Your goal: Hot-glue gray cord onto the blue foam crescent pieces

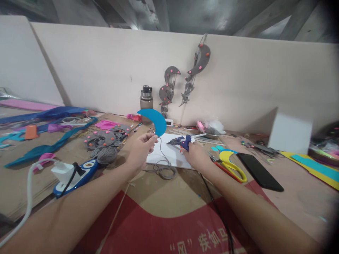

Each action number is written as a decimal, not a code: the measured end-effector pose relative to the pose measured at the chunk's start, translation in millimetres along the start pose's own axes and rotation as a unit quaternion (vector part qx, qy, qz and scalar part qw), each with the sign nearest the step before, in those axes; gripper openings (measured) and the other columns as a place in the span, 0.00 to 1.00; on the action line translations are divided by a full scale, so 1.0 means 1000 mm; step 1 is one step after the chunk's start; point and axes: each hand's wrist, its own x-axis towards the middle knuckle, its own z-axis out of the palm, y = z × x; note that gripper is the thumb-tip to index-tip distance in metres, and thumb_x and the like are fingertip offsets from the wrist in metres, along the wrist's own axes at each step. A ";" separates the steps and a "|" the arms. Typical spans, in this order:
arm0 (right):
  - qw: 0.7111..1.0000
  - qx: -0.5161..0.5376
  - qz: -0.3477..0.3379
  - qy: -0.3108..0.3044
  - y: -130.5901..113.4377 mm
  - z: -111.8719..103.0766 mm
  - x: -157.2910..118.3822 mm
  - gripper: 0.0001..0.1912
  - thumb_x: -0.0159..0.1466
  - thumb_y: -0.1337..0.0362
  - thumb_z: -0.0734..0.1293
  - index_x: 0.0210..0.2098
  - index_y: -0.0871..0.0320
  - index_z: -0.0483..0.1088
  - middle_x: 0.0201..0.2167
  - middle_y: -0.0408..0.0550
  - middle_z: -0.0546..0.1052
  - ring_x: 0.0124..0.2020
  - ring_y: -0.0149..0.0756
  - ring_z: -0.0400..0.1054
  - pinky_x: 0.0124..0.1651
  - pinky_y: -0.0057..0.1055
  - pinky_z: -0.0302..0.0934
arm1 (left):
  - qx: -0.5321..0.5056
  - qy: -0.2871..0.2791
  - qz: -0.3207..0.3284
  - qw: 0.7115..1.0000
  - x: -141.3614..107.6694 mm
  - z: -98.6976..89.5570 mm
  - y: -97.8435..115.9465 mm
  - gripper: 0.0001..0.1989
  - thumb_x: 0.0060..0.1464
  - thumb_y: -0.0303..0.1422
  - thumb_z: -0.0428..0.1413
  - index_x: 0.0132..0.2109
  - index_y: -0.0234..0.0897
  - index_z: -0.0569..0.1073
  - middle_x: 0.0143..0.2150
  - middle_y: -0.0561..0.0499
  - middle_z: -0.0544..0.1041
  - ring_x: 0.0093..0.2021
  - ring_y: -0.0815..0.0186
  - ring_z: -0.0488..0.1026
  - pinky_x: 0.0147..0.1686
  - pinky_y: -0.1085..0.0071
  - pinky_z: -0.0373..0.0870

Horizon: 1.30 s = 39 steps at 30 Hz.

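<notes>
Pinched in my left hand [144,150] is the lower tip of a blue felt crescent [156,120], held up above the work surface. Grey cord [165,171] runs down from that tip and lies in loose coils partly on a white sheet [174,158]. My right hand [198,155] is wrapped round a dark blue hot glue gun [184,141], its nozzle pointing left toward the crescent but apart from it. A white glue stick [198,135] sticks out of the gun's back, and a black cable [214,201] trails toward me.
Right of my hand lie yellow-handled scissors [235,169] and a black phone [261,171]. A blue power strip [76,178] with a white plug, grey yarn [107,155] and felt pieces are on the left. Behind stand a bottle [146,102] and hanging grey crescents [202,60].
</notes>
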 end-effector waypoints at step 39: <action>0.849 0.521 -0.014 0.086 -0.059 -0.008 -0.022 0.09 0.55 0.57 0.65 0.26 0.57 0.65 0.19 0.37 0.61 0.22 0.27 0.51 0.25 0.26 0.47 | 0.092 -0.012 0.033 0.995 -0.011 0.004 -0.003 0.14 0.43 0.41 0.60 0.32 0.33 0.72 0.21 0.57 0.64 0.20 0.76 0.56 0.20 0.77 0.51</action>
